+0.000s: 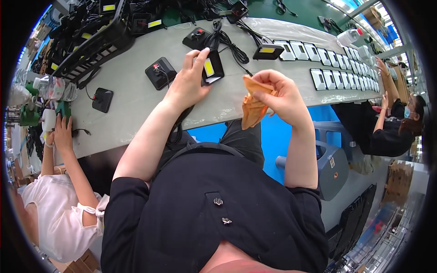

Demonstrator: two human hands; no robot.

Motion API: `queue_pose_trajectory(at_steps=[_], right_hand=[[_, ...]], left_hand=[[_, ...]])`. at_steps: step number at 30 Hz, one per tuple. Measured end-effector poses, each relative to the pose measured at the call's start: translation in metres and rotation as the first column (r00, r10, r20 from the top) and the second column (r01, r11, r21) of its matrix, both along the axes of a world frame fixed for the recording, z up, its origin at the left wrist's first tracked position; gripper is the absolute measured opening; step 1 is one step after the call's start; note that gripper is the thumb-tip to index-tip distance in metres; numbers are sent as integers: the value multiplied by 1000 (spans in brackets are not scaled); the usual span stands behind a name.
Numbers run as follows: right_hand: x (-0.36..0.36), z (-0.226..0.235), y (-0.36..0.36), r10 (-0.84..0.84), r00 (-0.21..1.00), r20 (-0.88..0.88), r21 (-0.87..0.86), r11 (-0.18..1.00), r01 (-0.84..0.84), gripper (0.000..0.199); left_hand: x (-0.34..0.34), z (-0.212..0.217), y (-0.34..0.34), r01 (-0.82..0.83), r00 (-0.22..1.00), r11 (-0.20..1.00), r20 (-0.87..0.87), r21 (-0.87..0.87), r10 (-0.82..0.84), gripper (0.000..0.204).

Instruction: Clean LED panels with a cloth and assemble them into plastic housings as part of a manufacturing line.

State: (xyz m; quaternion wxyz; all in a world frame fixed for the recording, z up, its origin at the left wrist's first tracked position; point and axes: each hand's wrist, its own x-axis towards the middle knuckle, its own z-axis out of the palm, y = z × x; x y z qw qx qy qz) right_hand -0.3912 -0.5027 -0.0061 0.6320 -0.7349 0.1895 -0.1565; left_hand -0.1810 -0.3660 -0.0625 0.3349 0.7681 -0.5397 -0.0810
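Observation:
My left hand (pixel 189 79) grips a small black lamp (pixel 217 64) by its left side, fingers at its upper edge and thumb low. The lamp has a yellow light panel on its face and stands tilted up on the table. In my right hand (pixel 284 98) an orange cloth (pixel 255 107) is pinched between thumb and fingers, hanging just past the table's near edge, apart from the lamp. A coiled black cable (pixel 234 52) lies right behind the lamp. Another black lamp (pixel 267 52) with a yellow panel sits farther right.
Black housings with wires (pixel 160 73) (pixel 103 99) lie to the left on the grey table (pixel 132 111). A black crate (pixel 98 50) stands at the back left. Rows of white-and-black frames (pixel 314 52) fill the right side. Co-workers sit left and right; a blue-grey stool (pixel 332 170) stands beside me.

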Motion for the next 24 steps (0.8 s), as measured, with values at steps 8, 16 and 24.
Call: queue_pose_trajectory(at_steps=[8, 16, 24], right_hand=[[53, -47, 10, -208, 937, 281, -521, 787, 331, 18], [38, -70, 10, -185, 981, 59, -690, 703, 174, 13], [16, -10, 27, -69, 963, 260, -691, 683, 236, 19]], left_hand=[[-28, -7, -24, 109, 975, 968, -167, -226, -149, 90], [-40, -22, -27, 93, 996, 963, 9, -254, -94, 81], [-50, 43, 1, 186, 974, 945, -77, -268, -213, 83]])
